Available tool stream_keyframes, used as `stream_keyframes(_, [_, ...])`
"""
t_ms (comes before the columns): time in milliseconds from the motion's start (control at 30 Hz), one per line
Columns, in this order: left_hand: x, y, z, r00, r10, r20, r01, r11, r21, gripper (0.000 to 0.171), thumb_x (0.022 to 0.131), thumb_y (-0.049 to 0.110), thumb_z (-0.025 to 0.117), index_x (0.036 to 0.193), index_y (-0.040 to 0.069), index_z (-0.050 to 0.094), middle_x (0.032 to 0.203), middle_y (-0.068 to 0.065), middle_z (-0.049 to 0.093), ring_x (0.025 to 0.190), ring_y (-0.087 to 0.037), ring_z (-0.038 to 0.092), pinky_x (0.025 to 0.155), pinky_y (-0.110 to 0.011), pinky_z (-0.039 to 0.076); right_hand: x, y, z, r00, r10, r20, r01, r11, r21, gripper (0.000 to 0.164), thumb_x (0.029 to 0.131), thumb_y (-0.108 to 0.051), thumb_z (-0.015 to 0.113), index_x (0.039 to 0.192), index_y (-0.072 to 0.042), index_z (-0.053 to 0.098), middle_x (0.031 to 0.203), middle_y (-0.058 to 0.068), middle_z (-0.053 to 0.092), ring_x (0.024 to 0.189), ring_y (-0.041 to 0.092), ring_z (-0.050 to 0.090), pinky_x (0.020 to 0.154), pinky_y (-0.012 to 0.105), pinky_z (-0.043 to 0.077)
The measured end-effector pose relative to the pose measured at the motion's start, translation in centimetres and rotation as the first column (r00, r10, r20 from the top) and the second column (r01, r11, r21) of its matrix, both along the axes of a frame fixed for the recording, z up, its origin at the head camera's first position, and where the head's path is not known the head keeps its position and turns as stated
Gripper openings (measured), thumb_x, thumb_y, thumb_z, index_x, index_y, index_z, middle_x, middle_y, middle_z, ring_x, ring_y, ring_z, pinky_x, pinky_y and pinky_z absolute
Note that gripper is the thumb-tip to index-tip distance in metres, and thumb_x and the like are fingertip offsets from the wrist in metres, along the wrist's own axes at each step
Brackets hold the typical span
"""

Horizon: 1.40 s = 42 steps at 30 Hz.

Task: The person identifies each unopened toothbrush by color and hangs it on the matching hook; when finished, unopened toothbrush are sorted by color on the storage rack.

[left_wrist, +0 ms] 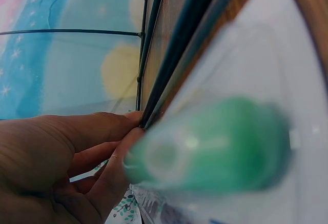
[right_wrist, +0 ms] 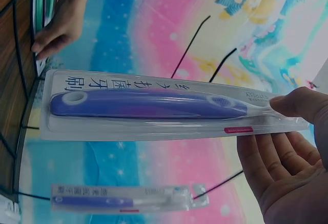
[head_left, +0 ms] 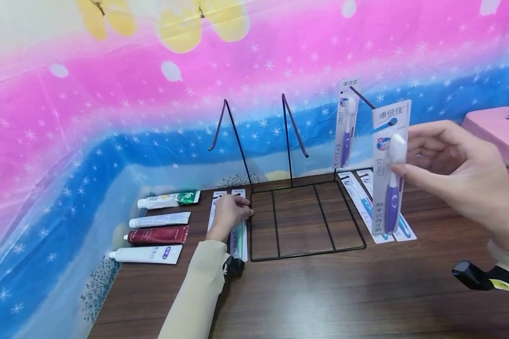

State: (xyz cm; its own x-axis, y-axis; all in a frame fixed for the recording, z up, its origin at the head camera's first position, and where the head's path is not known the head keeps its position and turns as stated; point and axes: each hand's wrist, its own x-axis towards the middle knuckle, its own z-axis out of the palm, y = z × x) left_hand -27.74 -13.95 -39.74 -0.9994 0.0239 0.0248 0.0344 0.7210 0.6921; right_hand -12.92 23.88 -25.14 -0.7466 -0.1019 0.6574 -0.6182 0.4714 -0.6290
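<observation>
My right hand point(head_left: 466, 174) pinches a packaged purple toothbrush point(head_left: 391, 197) by the edge, thumb on the front and fingers behind. The pack stands upright at the front end of the rack's right hook, whose dark tip shows at the hanging hole. Further back on that hook hangs another purple toothbrush pack point(head_left: 345, 125). At the other side, my left hand point(head_left: 229, 214) grips the black wire rack point(head_left: 275, 226) by its left edge; thumb and finger close on the bar point(left_wrist: 169, 65) in the left wrist view. Below this hand lies a green toothbrush pack point(head_left: 239, 238).
Several toothpaste tubes point(head_left: 157, 234) lie in a column at the left. Two blue toothbrush packs point(head_left: 365, 207) lie flat by the rack's right side. A pink bag point(head_left: 492, 127) stands at the far right. Two bare hooks point(head_left: 289, 136) rise from the rack's back.
</observation>
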Motion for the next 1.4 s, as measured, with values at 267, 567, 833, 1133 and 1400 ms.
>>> stream_keyframes(267, [0.1, 0.0, 0.0, 1.0, 0.001, -0.002, -0.001, 1.0, -0.003, 0.018, 0.082, 0.014, 0.078, 0.099, 0.007, 0.075, 0.094, -0.005, 0.069, 0.075, -0.018, 0.063, 0.069, -0.036, 0.053, -0.3, 1.1, -0.7, 0.997, -0.061, 0.052, 0.062, 0.998, -0.017, 0.05, 0.078, 0.01, 0.074, 0.124, -0.004, 0.06, 0.099, 0.006, 0.068, 0.077, 0.013, 0.065, 0.062, 0.015, 0.049])
stream_keyframes(567, [0.3, 0.1, 0.1, 1.0, -0.002, 0.0, 0.002, 1.0, 0.005, 0.018, 0.083, 0.013, 0.077, 0.099, 0.006, 0.075, 0.092, -0.005, 0.069, 0.074, -0.018, 0.063, 0.069, -0.036, 0.053, -0.9, 1.7, -1.5, 0.996, -0.044, 0.083, 0.045, 0.999, -0.018, 0.045, 0.079, 0.009, 0.074, 0.12, -0.003, 0.061, 0.098, 0.006, 0.068, 0.077, 0.013, 0.065, 0.063, 0.016, 0.05])
stream_keyframes(833, [0.3, 0.1, 0.2, 1.0, -0.002, -0.009, 0.002, 1.0, -0.005, 0.018, 0.083, 0.013, 0.078, 0.1, 0.006, 0.075, 0.092, -0.005, 0.069, 0.073, -0.018, 0.063, 0.069, -0.037, 0.053, -1.0, 1.8, -1.9, 0.996, 0.014, 0.089, -0.01, 0.999, -0.039, 0.046, 0.078, 0.014, 0.073, 0.12, 0.001, 0.06, 0.098, 0.01, 0.068, 0.079, 0.016, 0.066, 0.065, 0.018, 0.051])
stream_keyframes(1133, [0.0, 0.1, -0.1, 1.0, -0.003, -0.01, 0.003, 1.0, -0.003, 0.018, 0.083, 0.013, 0.077, 0.1, 0.006, 0.076, 0.092, -0.005, 0.069, 0.073, -0.017, 0.063, 0.069, -0.036, 0.053, -1.1, 1.9, -2.4, 0.996, 0.0, 0.089, 0.004, 0.999, -0.042, 0.046, 0.078, 0.014, 0.072, 0.12, 0.001, 0.059, 0.098, 0.009, 0.067, 0.08, 0.015, 0.065, 0.065, 0.017, 0.051])
stream_keyframes(1400, [0.0, -0.1, -0.1, 1.0, -0.003, -0.011, 0.003, 1.0, -0.011, 0.018, 0.083, 0.013, 0.077, 0.099, 0.006, 0.076, 0.092, -0.005, 0.069, 0.073, -0.017, 0.063, 0.068, -0.036, 0.053, -1.9, 2.1, -2.6, 0.996, 0.025, 0.087, -0.021, 0.999, -0.05, 0.045, 0.078, 0.015, 0.072, 0.119, 0.002, 0.06, 0.097, 0.009, 0.068, 0.081, 0.015, 0.065, 0.065, 0.017, 0.051])
